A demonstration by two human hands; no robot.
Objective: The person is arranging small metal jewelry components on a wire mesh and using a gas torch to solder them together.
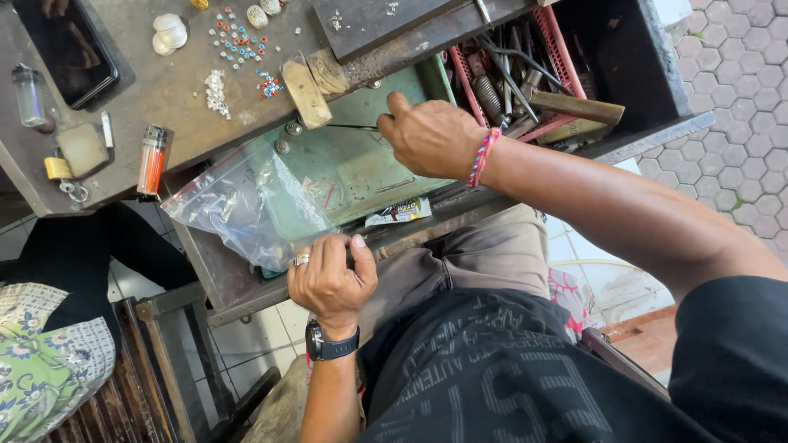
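My right hand (428,135), with a braided bracelet at the wrist, pinches a thin dark wire-like tool (349,127) over the green floor of an open metal drawer (345,168). The tool's tip points left toward a wooden bench peg (305,94). My left hand (330,279), wearing a ring and a black watch, grips the drawer's front edge beside a clear zip plastic bag (246,201) lying in the drawer.
On the worn bench top (164,90) lie small coloured beads (238,39), an orange lighter (152,160), a black phone (66,49) and a small glass vial (29,94). Pliers and other tools (525,82) fill the drawer's right compartment. Paved ground lies at right.
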